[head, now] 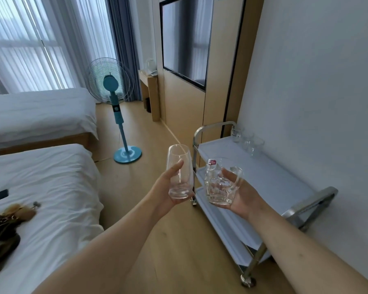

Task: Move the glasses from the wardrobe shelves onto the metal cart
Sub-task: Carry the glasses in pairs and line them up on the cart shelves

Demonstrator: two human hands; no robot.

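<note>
The left hand (168, 187) grasped a tall, clear, smooth-sided tumbler (180, 171), thumb on the near side and fingers wrapped behind it. The tumbler stood nearly upright, its long axis vertical with a slight lean to the left, its open mouth pointing up. The right hand (240, 196) cradled a clear faceted glass mug with a handle (221, 183), the palm turned up and the fingers curled around its right side through the handle. The mug also sat mouth-up, tilted a little to the left, with a small pink-and-white sticker (212, 162) near its rim. Both glasses were held in the air just left of the three-tier metal cart with white shelves (285, 187), which stood against the white wall on the right. At the far end of the cart's top shelf, a short row of clear glasses (248, 141) stood upright beside the wall. A teal pedestal fan (115, 98) stood farther off on the wooden floor, and white beds (51, 183) lay to the left.
</note>
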